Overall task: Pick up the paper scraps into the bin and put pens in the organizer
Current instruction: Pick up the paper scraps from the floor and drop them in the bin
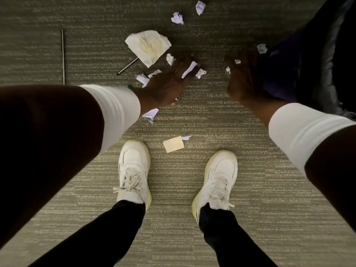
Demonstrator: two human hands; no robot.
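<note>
Paper scraps lie scattered on the carpet ahead of my feet. My left hand reaches down among them, with a white paper strip pinched between its fingers. My right hand is curled next to the dark bin bag, and small white scraps show between its fingers. A large stained tissue partly covers a dark pen. A thin grey pen lies further left. Crumpled scraps sit at the far side and by the bag. No organizer is in view.
A tan card and a small scrap lie between my white shoes. A folded scrap rests under my left wrist, and a green tip peeks out beside it. Grey carpet extends to the left.
</note>
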